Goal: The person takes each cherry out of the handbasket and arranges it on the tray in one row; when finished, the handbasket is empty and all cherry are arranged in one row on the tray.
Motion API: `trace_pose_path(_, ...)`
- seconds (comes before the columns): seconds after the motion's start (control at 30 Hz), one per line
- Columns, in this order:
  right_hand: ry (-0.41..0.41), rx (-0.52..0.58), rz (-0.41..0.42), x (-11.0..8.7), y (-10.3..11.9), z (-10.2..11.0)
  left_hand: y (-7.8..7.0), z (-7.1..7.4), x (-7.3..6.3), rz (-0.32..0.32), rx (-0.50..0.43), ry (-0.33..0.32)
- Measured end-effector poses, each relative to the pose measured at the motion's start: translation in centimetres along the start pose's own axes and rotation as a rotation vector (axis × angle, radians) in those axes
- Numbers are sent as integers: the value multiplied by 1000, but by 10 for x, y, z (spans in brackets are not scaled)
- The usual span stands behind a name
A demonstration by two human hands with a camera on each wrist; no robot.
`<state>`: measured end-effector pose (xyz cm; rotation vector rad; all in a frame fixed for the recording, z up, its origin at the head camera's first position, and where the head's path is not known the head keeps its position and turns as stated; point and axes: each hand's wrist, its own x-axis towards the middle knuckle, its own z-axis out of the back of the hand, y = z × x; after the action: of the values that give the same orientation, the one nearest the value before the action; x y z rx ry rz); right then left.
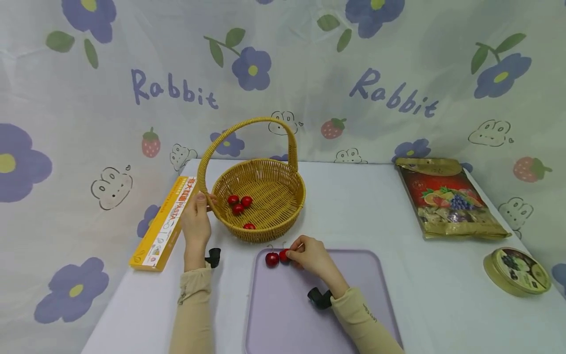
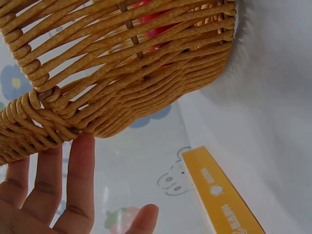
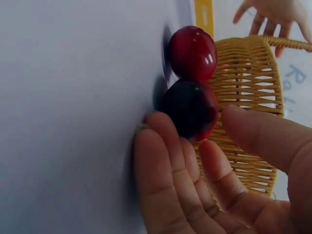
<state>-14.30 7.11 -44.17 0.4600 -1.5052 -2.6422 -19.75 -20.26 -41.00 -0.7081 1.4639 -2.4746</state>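
On my feed the basket [image 1: 275, 199] sits at ten o'clock from my right hand [image 1: 311, 256]; my left hand [image 1: 196, 223] touches its side, fingers extended; the right, nearer, parts thumb and fingers about one cherry [image 1: 283, 256] at nine o'clock.

Two cherries [image 1: 272, 259] on tray [image 1: 287, 314], basket [image 1: 276, 196] behind

On the white surface [image 1: 349, 211] I register these items: wicker basket [image 1: 265, 233], pasta box [image 1: 165, 223], lilac tray [image 1: 283, 305], red-gold bag [image 1: 451, 199], round tin [image 1: 517, 271].
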Motion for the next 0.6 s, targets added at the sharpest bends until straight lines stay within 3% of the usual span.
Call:
trace_pose_path(0.2,40,-7,-13,2,2,4,-1,2,0,-6,0,-1)
trace_pose_path(0.37,99,-28,10,6,11,22,0,2,-1,-10,-3,-2)
trace_pose_path(0.6,293,169,42,21,33,70,2,1,-2,8,9,14)
